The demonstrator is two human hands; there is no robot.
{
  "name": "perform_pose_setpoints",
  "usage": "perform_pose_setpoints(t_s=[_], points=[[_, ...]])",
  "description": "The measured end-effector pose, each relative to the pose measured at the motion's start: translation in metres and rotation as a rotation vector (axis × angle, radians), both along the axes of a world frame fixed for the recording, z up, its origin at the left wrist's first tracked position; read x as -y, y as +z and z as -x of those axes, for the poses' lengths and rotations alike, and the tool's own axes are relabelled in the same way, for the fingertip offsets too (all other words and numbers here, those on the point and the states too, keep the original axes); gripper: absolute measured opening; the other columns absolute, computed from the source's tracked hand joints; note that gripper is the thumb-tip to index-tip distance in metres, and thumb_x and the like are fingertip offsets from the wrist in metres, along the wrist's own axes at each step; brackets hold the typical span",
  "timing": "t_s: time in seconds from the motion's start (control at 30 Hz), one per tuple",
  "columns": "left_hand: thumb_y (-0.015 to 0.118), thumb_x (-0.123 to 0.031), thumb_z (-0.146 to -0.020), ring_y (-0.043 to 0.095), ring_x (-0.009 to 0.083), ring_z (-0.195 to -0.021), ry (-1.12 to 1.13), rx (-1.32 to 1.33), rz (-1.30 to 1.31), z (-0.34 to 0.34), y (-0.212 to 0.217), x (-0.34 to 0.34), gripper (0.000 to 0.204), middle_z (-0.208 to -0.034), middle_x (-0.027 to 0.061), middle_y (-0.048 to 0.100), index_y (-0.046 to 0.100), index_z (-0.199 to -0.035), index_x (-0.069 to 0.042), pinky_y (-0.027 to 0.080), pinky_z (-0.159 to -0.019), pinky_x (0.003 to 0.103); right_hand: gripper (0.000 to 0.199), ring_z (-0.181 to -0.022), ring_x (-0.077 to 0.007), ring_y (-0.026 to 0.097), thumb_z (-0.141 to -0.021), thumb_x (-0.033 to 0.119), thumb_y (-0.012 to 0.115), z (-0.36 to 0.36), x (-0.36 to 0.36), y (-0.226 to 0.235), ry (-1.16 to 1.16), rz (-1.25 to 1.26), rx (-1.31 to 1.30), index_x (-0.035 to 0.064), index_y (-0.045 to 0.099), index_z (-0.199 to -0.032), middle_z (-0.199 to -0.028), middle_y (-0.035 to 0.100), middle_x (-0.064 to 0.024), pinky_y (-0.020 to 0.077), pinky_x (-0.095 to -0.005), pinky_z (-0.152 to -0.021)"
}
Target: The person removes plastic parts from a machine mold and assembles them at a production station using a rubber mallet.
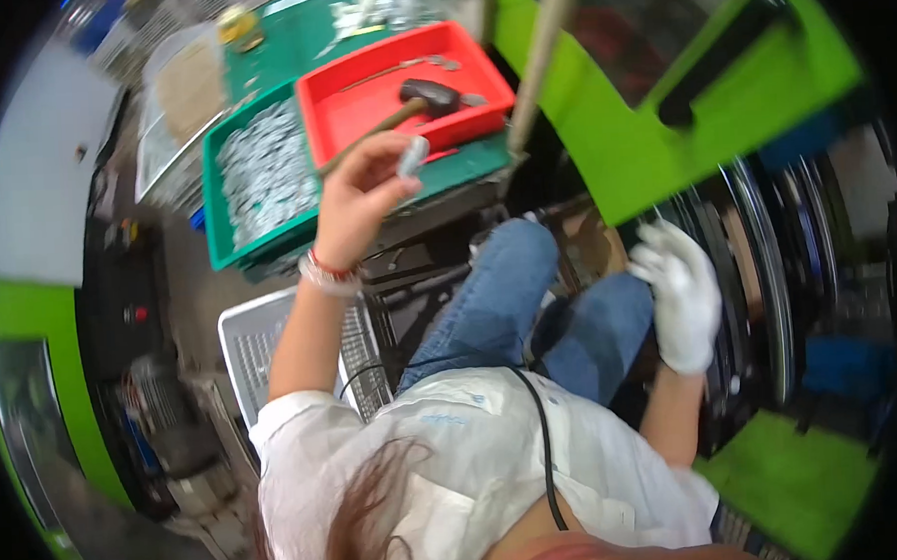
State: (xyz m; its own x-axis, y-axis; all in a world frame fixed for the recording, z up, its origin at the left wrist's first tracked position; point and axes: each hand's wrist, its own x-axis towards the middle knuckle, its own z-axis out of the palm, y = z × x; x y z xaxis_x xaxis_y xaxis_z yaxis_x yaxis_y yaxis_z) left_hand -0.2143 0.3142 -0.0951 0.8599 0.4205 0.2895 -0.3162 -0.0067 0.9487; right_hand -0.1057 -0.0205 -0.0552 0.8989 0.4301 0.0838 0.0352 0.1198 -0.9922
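Observation:
My bare left hand (360, 199) is raised at the near edge of the red tray. It pinches a small silvery piece (413, 157) between thumb and fingers; its exact kind is too blurred to tell. Just beyond the hand, a hammer (431, 98) with a dark head and wooden handle lies in the red tray (337, 135). Left of it stands a green bin (216, 235) full of small silvery metal pieces (263, 168). My right hand (684, 295), in a white glove, is by the machine on the right, its fingers bent and slightly apart, with nothing visible in them.
On the right, a bright green machine panel (603, 143) carries a black handle (729, 53). Metal bars (763, 266) run beside my right hand. A white plastic basket (236, 339) sits below my left forearm. A clear bag (176, 112) and a yellow-topped container (240, 29) stand farther back.

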Motion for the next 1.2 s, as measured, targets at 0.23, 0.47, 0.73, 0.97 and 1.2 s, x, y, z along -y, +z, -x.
perform_pose_setpoints(t_s=[0.23,0.47,0.73,0.97,1.2], points=[[0.076,0.002,-0.069,0.050,0.0233,-0.115,-0.387,0.231,-0.166,-0.046,0.025,0.121,0.043,-0.122,0.0126,0.050,0.057,-0.108,-0.001,0.039,-0.099,0.037,0.045,-0.102,-0.0153,0.056,-0.091,0.020,0.059,0.006,-0.041,0.015,0.423,-0.273,-0.306,-0.0016,0.041,-0.126,-0.112,0.054,-0.0092,0.0490,-0.0276,-0.083],[0.080,-0.012,-0.067,0.056,0.0269,-0.108,-0.336,0.292,-0.527,-0.062,0.037,0.153,0.052,-0.115,0.0115,0.060,0.058,-0.113,-0.003,0.045,-0.092,0.035,0.035,-0.087,-0.0111,0.058,-0.091,0.013,0.060,0.001,-0.005,0.004,0.328,-0.298,-0.325,-0.0006,0.046,-0.120,-0.102,0.058,-0.0064,0.0502,-0.0246,-0.075],[0.062,-0.005,-0.088,0.054,0.0254,-0.114,-0.461,0.254,0.547,-0.065,0.035,0.172,0.048,-0.125,0.0114,0.051,0.042,-0.131,-0.004,0.042,-0.100,0.040,0.053,-0.104,-0.0245,0.059,-0.087,0.022,0.066,-0.016,0.012,-0.015,0.572,-0.718,-0.561,0.0048,0.040,-0.130,-0.120,0.053,-0.0136,0.0539,-0.0356,-0.084],[0.050,-0.022,-0.096,0.060,0.0156,-0.072,-0.710,-0.144,0.663,-0.075,0.031,0.176,0.023,-0.089,0.0075,0.061,0.057,-0.107,-0.002,0.054,-0.067,0.030,0.058,-0.104,-0.0245,0.059,-0.081,0.017,0.072,-0.018,0.038,-0.001,0.280,-0.532,-0.120,0.0047,0.044,-0.130,-0.122,0.053,-0.0125,0.0514,-0.0343,-0.083],[0.064,-0.014,-0.089,0.057,0.0098,-0.066,-0.688,-0.229,0.454,-0.081,0.054,0.232,0.017,-0.089,0.0055,0.061,0.064,-0.097,0.001,0.050,-0.060,0.024,0.048,-0.106,-0.0167,0.057,-0.083,0.011,0.070,-0.014,0.065,0.001,0.204,-0.446,0.130,0.0020,0.049,-0.125,-0.119,0.056,-0.0104,0.0464,-0.0308,-0.091]])
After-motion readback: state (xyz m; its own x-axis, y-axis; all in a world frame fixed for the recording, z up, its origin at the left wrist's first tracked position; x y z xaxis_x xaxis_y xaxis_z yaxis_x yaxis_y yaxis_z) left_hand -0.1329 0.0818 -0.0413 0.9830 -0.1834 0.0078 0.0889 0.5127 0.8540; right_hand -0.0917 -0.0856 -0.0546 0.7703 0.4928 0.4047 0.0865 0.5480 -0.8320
